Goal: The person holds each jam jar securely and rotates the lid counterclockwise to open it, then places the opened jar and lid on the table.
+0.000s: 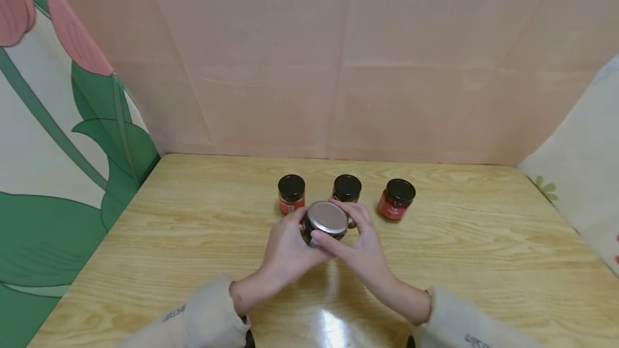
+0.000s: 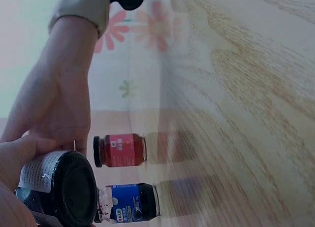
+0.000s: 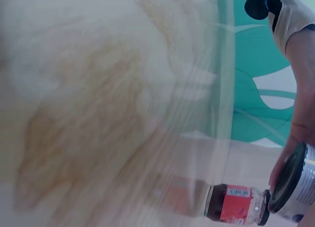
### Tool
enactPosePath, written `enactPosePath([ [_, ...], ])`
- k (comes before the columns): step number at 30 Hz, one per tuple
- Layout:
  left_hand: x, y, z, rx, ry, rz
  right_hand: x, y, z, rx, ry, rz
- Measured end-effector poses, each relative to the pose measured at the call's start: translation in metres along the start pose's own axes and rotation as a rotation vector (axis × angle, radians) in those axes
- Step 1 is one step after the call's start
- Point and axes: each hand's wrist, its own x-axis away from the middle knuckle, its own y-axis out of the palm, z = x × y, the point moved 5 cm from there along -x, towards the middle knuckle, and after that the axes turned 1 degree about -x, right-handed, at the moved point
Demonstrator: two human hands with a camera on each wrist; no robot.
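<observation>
Sleeves are nearest to cam; L hand and R hand curl fingers round one jar, above table. Prob. stiff, slippery, bit heavy; breakable if glass. Best grip: opp. sides of body.

A red-labelled jar, a blue-labelled jar and a second red-labelled jar, all black-lidded, stand upright and apart on the wood-grain table, with a creased pinkish sheet behind and a panel of pink tulips and green leaves along the left.
</observation>
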Motion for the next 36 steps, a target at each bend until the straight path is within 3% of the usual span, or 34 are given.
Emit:
enactPosePath([
  [13, 0.0004, 0.0039, -0.0011, -0.028, -0.037, 0.007, 0.0001, 0.0067, 0.0013, 0.001, 0.047, 0.074],
  [28, 0.0004, 0.0057, -0.0058, 0.048, -0.03, -0.028, 0.0004, 0.0054, 0.0034, 0.001, 0.025, 0.053],
  [36, 0.0001, 0.0052, -0.0067, 0.095, -0.034, -0.078, -0.0001, 0.0043, 0.0035, 0.004, -0.006, 0.033],
])
